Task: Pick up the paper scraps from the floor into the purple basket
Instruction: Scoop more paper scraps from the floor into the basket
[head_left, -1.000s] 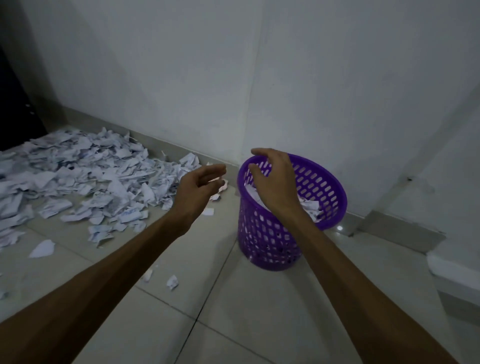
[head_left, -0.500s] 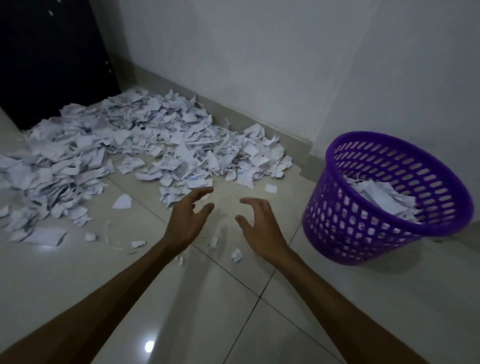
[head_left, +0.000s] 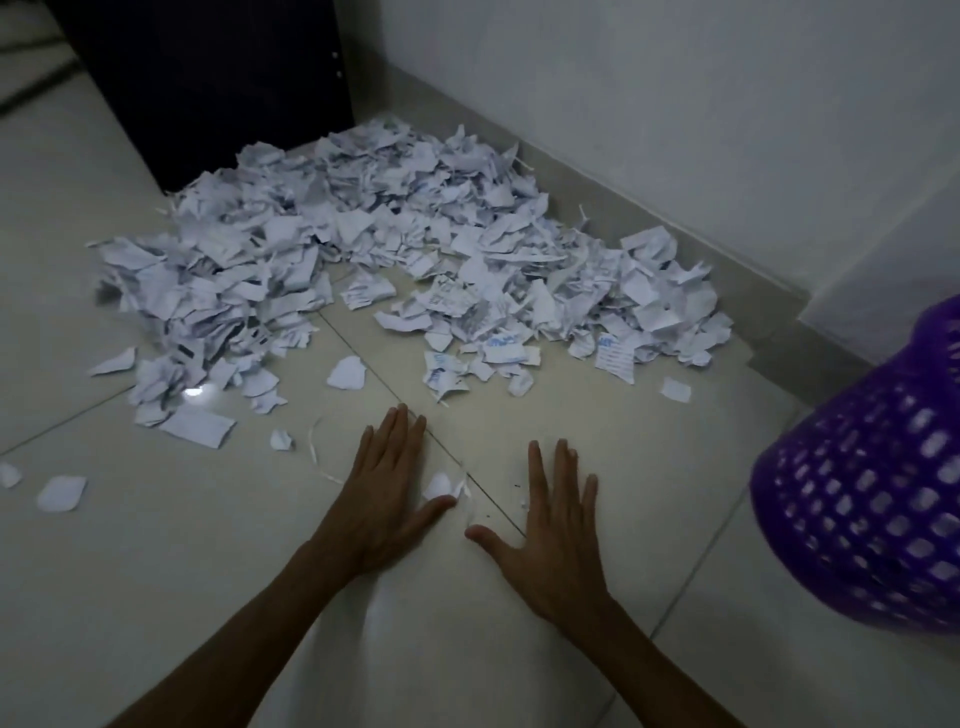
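Observation:
A big heap of white paper scraps (head_left: 395, 249) covers the tiled floor ahead, along the wall. My left hand (head_left: 387, 493) lies flat on the floor with straight fingers. My right hand (head_left: 550, 530) lies flat beside it, fingers spread. Between the two hands sit a few small scraps (head_left: 441, 486), touching my left thumb. The purple basket (head_left: 872, 509) stands at the right edge, only its latticed wall in view; its inside is hidden.
A dark cabinet (head_left: 208, 78) stands at the back left, behind the heap. A white wall with a grey skirting (head_left: 649, 208) runs along the back. Loose scraps (head_left: 60, 492) lie scattered on the tiles to the left.
Both hands dropped from the air onto the floor and flattened. My view swung left and down, so the basket slid to the right edge and the heap came closer.

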